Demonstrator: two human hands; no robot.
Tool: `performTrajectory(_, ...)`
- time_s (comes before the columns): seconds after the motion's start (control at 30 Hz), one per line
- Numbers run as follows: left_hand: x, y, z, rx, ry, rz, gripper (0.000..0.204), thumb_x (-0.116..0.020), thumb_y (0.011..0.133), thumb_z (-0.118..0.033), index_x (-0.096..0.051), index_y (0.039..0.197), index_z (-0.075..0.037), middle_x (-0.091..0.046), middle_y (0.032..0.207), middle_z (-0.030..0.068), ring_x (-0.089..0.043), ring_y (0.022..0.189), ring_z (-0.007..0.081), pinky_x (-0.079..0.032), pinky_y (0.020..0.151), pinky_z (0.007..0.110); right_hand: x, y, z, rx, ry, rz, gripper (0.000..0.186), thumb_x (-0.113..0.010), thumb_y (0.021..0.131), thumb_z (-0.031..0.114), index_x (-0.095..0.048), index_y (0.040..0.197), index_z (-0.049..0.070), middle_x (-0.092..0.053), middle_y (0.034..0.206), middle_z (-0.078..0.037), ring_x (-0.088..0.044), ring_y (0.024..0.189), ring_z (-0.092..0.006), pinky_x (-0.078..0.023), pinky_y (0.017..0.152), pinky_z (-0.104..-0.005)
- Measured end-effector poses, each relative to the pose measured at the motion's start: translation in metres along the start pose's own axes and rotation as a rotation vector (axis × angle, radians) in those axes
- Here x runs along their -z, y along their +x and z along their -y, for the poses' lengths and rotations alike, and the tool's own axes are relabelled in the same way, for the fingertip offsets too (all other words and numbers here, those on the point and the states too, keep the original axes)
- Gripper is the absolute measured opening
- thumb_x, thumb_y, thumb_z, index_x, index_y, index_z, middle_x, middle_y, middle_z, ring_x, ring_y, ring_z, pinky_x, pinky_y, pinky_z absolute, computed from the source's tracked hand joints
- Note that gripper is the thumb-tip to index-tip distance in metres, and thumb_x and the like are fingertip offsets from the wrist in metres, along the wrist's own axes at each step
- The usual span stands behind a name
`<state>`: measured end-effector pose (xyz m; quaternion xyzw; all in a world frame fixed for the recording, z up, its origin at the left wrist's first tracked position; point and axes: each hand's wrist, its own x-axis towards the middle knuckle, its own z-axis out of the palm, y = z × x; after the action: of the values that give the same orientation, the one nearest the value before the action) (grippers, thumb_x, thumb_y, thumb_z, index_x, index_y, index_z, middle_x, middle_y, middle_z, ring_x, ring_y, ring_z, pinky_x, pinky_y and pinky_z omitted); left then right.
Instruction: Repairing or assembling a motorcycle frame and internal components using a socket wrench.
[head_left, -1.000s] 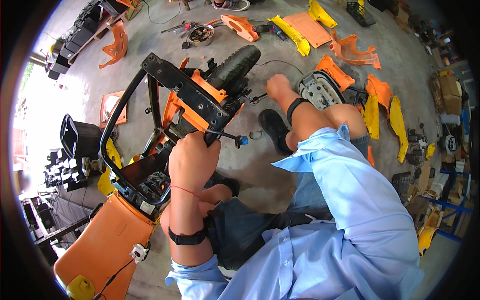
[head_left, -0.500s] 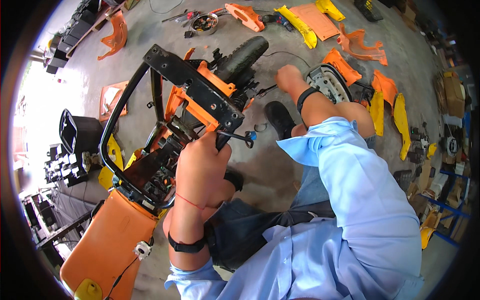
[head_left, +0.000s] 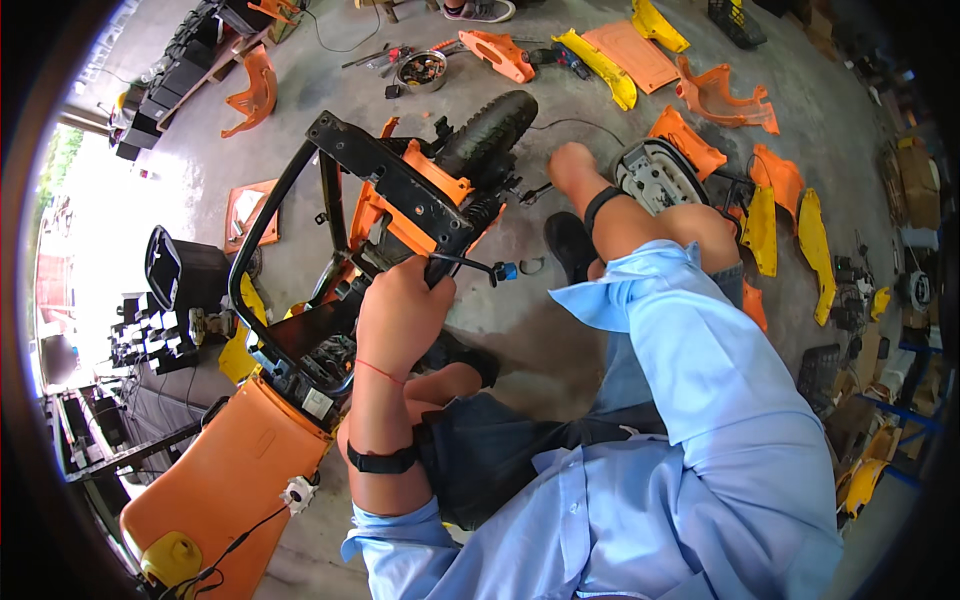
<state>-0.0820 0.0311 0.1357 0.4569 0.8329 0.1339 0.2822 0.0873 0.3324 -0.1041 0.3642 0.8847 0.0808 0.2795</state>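
Observation:
A partly stripped electric scooter or small motorbike lies before me, with a black tube frame (head_left: 240, 262), orange brackets (head_left: 410, 232) and a treaded black tyre (head_left: 490, 130). My left hand (head_left: 402, 315) is closed around the frame at the near corner of a black metal plate (head_left: 388, 180). Beside its fingers, a bent black rod (head_left: 468, 262) with a blue end sticks out to the right. My right hand (head_left: 575, 168) is a fist near the wheel, closed on a thin dark rod-like tool (head_left: 536, 192); its grip end is hidden in the palm.
Right of my right hand lies a grey-white oval housing (head_left: 655, 175). Orange panels (head_left: 720, 95) and yellow strips (head_left: 818, 255) are scattered around it. A metal bowl of small parts (head_left: 422, 70) and a power drill (head_left: 560, 60) sit farther off. A long orange panel (head_left: 225, 480) is at lower left.
The view has shifted slightly, bringing another person's shoe in at the top. Both hands keep their grips, and the scooter stays in place beneath them.

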Motion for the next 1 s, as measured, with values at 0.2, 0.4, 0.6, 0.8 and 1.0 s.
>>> performTrajectory(0.2,0.000,0.006,0.002,-0.081,0.064,-0.036,0.037,-0.065,0.084,-0.031,-0.069,0.084,0.006,-0.068,0.083,0.0293,-0.068,0.085,0.0455,-0.054,0.079,0.051,-0.013,-0.038,0.023,0.025,0.155,0.101,0.028,-0.055,0.094,0.017,-0.080,0.107,0.014,-0.077,0.114,-0.008,-0.074,0.106,-0.0268,-0.059,0.085,-0.0412)
performTrajectory(0.4,0.001,0.005,0.001,-0.139,0.085,-0.058,0.037,-0.065,0.084,-0.031,-0.072,0.087,0.005,-0.069,0.087,0.0296,-0.069,0.089,0.0445,-0.055,0.083,0.050,0.011,-0.114,0.037,0.168,-0.075,0.319,0.026,-0.066,0.091,0.021,-0.079,0.112,0.015,-0.076,0.119,-0.006,-0.073,0.109,-0.0269,-0.058,0.087,-0.0400)
performTrajectory(0.6,-0.010,0.006,0.002,-0.140,0.082,-0.169,0.037,-0.064,0.083,-0.035,-0.071,0.084,0.002,-0.069,0.077,0.0246,-0.069,0.080,0.0429,-0.054,0.076,0.049,0.038,-0.165,0.024,0.142,-0.044,0.420,0.026,-0.076,0.079,0.022,-0.081,0.103,0.015,-0.077,0.109,-0.008,-0.074,0.105,-0.0246,-0.059,0.083,-0.0375)
performTrajectory(0.8,-0.007,0.006,0.000,-0.111,0.156,-0.177,0.046,-0.064,0.085,-0.043,-0.074,0.089,0.002,-0.071,0.087,0.0262,-0.070,0.087,0.0434,-0.056,0.081,0.049,0.028,-0.195,0.022,0.135,0.134,0.321,0.020,-0.080,0.065,0.011,-0.081,0.085,0.012,-0.078,0.097,-0.009,-0.075,0.097,-0.0284,-0.060,0.078,-0.0374)
performTrajectory(1.0,-0.009,0.008,0.004,-0.080,0.098,-0.170,0.043,-0.063,0.084,-0.036,-0.072,0.092,0.004,-0.069,0.088,0.0306,-0.068,0.086,0.0472,-0.055,0.080,0.050,-0.007,-0.177,0.044,-0.139,0.444,0.050,0.019,-0.069,0.081,0.014,-0.081,0.095,0.012,-0.077,0.104,-0.013,-0.075,0.100,-0.0293,-0.060,0.081,-0.0406)
